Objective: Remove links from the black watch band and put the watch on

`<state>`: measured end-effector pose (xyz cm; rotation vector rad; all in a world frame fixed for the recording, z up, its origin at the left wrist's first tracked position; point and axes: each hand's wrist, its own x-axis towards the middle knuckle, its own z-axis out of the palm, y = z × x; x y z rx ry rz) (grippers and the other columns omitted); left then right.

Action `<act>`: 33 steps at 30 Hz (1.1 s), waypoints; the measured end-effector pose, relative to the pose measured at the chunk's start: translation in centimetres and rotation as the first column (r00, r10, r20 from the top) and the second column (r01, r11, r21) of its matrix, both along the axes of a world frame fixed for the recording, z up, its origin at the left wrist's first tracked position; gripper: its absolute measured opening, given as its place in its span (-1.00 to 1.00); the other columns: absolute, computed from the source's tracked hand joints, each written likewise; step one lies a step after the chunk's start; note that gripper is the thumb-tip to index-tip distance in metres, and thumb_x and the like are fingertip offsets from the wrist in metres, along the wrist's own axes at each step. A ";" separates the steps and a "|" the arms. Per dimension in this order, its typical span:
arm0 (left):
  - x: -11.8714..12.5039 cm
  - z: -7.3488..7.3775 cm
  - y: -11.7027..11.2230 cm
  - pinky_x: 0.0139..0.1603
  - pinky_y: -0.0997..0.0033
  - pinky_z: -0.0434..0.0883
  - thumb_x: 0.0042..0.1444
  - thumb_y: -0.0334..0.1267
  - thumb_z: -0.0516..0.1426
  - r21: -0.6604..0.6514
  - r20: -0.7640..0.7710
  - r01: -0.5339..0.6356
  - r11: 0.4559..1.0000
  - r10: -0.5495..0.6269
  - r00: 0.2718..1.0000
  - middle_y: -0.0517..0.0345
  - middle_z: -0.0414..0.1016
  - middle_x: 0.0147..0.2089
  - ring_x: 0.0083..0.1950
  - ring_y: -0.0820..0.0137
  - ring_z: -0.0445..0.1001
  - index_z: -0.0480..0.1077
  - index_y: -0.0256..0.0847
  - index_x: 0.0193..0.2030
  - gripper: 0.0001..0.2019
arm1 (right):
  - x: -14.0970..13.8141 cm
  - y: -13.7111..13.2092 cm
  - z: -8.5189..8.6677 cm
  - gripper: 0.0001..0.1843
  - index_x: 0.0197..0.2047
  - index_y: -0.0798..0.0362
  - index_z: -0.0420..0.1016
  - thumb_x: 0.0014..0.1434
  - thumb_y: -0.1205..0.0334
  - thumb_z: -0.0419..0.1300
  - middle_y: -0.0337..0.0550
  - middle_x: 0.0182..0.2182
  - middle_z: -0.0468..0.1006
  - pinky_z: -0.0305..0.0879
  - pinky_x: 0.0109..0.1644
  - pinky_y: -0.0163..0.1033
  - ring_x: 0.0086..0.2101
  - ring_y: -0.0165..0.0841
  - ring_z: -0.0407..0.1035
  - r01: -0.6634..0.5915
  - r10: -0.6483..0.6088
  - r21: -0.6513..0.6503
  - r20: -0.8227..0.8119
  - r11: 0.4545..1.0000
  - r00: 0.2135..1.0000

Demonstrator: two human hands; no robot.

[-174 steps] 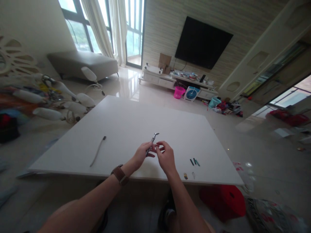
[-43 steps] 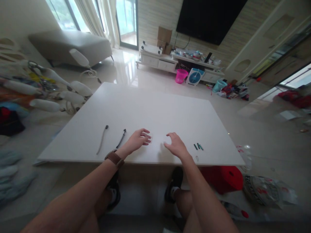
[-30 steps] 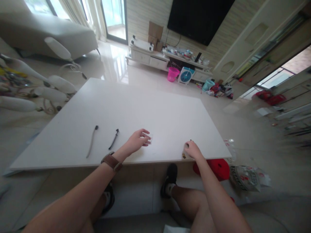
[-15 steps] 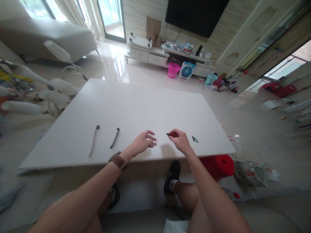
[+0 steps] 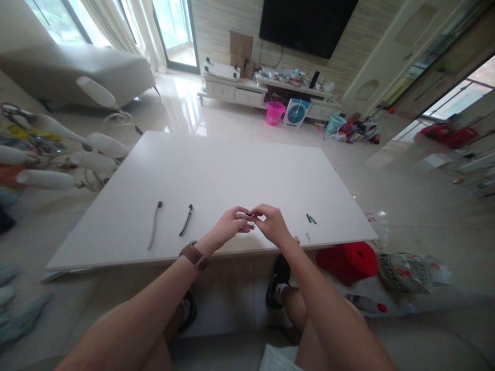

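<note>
My left hand (image 5: 232,221) is over the near part of the white table (image 5: 216,175), its fingers curled around a small clear piece (image 5: 252,226) that is mostly hidden. My right hand (image 5: 270,221) pinches a small black piece (image 5: 249,214) between thumb and fingertips. The two hands meet, and the black piece lies at the left fingertips; I cannot tell whether it touches the clear piece. To the left lie a grey cable-like strip with a black end (image 5: 155,226) and a shorter black one (image 5: 186,221). Small dark green and black sticks (image 5: 311,219) lie on the right.
Near the front edge are a small pale loop (image 5: 308,237) and a brownish bit (image 5: 296,239) beside my right forearm. A red stool-like object (image 5: 351,263), a bottle (image 5: 367,304) and a plastic bag (image 5: 406,273) are on the floor to the right. A lamp (image 5: 96,93) stands left.
My right hand has moved left with the black piece and now meets my left hand. The view has shifted slightly, and the pale loop by my right forearm has come into sight.
</note>
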<state>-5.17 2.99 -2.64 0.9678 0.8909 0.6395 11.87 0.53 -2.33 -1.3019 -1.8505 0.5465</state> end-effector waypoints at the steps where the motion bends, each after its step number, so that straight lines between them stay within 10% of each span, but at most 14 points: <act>1: 0.0 0.0 0.0 -0.08 0.21 0.52 -0.04 -0.52 0.20 0.006 0.009 0.002 1.000 -0.002 1.000 -0.04 0.58 -0.14 -0.24 0.31 0.62 0.35 -0.28 -0.10 -0.67 | 0.0 -0.1 0.1 -0.84 -0.29 0.01 0.59 0.14 0.45 0.24 -0.20 -0.34 0.61 0.34 -0.17 -0.25 -0.32 -0.36 0.46 -0.006 0.006 0.005 0.002 1.000 1.000; 10: -0.2 0.4 -0.3 -0.09 0.22 0.51 -0.02 -0.53 0.18 -0.023 -0.020 -0.046 0.999 0.046 0.999 -0.10 0.59 -0.12 -0.23 0.28 0.63 0.32 -0.27 -0.07 -0.67 | -0.1 0.6 -0.3 -0.67 0.01 -0.02 0.54 0.17 0.33 0.18 -0.19 -0.29 0.50 0.37 -0.19 -0.26 -0.27 -0.37 0.42 0.096 -0.120 -0.099 -0.269 0.990 0.956; 17: -0.4 0.5 0.5 -0.09 0.19 0.51 -0.02 -0.54 0.17 -0.027 -0.032 -0.087 0.996 0.086 0.996 -0.10 0.59 -0.13 -0.23 0.28 0.63 0.33 -0.27 -0.08 -0.67 | -0.7 2.2 -0.5 -0.87 -0.26 0.04 0.48 0.14 0.17 0.23 -0.21 -0.36 0.50 0.38 -0.25 -0.26 -0.30 -0.35 0.42 0.144 -0.242 -0.242 -0.445 0.959 0.862; 33: -0.9 1.1 0.1 -0.08 0.19 0.53 0.06 -0.41 0.19 -0.002 0.038 -0.105 0.994 0.105 0.994 0.00 0.58 -0.24 -0.25 0.30 0.62 0.33 -0.27 -0.11 -0.77 | -1.4 0.6 0.3 -0.95 -0.34 -0.01 0.58 0.14 0.27 0.27 -0.21 -0.28 0.49 0.33 -0.22 -0.28 -0.21 -0.36 0.41 0.113 -0.128 -0.108 -0.150 0.988 0.980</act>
